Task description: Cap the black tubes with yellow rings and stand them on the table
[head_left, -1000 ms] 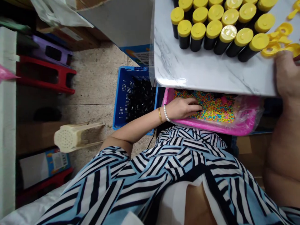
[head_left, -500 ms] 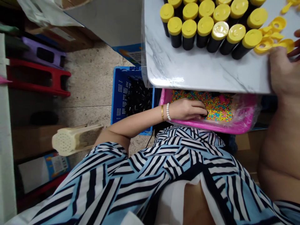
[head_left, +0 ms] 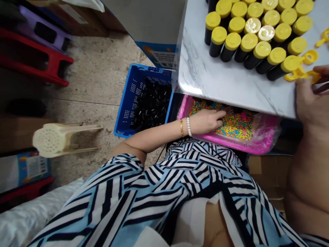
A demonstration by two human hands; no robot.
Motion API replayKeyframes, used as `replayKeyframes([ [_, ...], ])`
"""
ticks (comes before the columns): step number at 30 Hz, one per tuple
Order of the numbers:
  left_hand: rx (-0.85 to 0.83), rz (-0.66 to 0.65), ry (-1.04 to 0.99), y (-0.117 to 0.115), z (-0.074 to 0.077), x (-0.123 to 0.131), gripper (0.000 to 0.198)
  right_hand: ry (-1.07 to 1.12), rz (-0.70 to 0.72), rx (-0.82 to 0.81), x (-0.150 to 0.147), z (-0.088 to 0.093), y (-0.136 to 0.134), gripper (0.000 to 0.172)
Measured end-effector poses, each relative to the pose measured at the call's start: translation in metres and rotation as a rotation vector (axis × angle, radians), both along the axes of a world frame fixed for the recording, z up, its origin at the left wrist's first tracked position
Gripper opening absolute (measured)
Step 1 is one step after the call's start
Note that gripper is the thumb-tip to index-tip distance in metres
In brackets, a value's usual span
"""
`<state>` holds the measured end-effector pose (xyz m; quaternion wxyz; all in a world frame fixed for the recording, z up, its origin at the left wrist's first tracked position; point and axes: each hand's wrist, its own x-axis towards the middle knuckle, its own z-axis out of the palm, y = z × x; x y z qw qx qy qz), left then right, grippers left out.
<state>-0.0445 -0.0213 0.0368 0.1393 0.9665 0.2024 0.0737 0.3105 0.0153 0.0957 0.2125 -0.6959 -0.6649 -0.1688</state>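
My left hand reaches into a pink tray of small coloured beads. Its fingers curl down into the beads, and whatever they hold is hidden. On the right, my right hand rests at the edge of the white marbled table, partly cut off by the frame. Its thumb and fingers are apart around the end of some loose yellow plastic pieces. Beside these pieces stand rows of black tubes with yellow caps.
A blue crate with black tube-like parts stands on the floor left of the tray. Further left are a cream stool, a red stool and a purple stool. Clear plastic film lines the tray.
My left hand has shifted back in the tray, and the dark thing at its fingertips is now out of sight. The view has shifted and turned; my right hand stays by the yellow pieces.
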Motion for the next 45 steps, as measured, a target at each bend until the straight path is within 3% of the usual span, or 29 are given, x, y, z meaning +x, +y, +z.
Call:
replayKeyframes([
  [5, -0.084, 0.061, 0.107, 0.005, -0.012, -0.005, 0.026, -0.061, -0.055, 0.032, -0.002, -0.003, 0.001, 0.050],
  [12, -0.254, 0.127, 0.082, 0.009, -0.026, -0.001, 0.027, -0.035, 0.045, 0.003, -0.007, -0.004, -0.024, 0.061],
  [15, -0.236, 0.176, 0.125, 0.009, -0.027, -0.004, 0.030, 0.023, 0.050, 0.015, -0.011, -0.003, -0.036, 0.069],
  [19, -0.083, 0.141, 0.041, 0.004, -0.023, -0.010, 0.031, 0.117, 0.029, -0.033, -0.024, 0.010, -0.043, 0.056],
  [23, 0.160, 0.157, -0.354, -0.005, -0.002, -0.012, 0.027, 0.185, -0.031, 0.067, -0.027, 0.023, -0.045, 0.048],
  [26, 0.188, 0.209, -0.576, -0.006, 0.026, -0.011, 0.026, 0.135, -0.070, 0.038, -0.008, 0.019, -0.037, 0.035],
  [31, 0.044, 0.201, -0.652, 0.009, 0.073, -0.014, 0.022, 0.038, -0.154, -0.002, 0.032, 0.001, -0.006, 0.030],
  [35, 0.164, 0.235, -0.725, 0.022, 0.092, -0.021, 0.021, 0.040, -0.135, 0.082, 0.022, 0.012, -0.002, 0.049],
  [39, 0.294, 0.288, -0.730, 0.041, 0.081, -0.019, 0.022, 0.028, 0.019, 0.125, -0.015, 0.023, -0.021, 0.045],
  [42, 0.322, 0.291, -0.738, 0.051, 0.061, -0.012, 0.026, -0.040, 0.197, 0.010, -0.038, 0.013, -0.046, 0.048],
  [45, 0.339, 0.316, -0.799, 0.052, 0.048, -0.006, 0.030, -0.056, 0.263, -0.017, -0.052, -0.001, -0.075, 0.055],
])
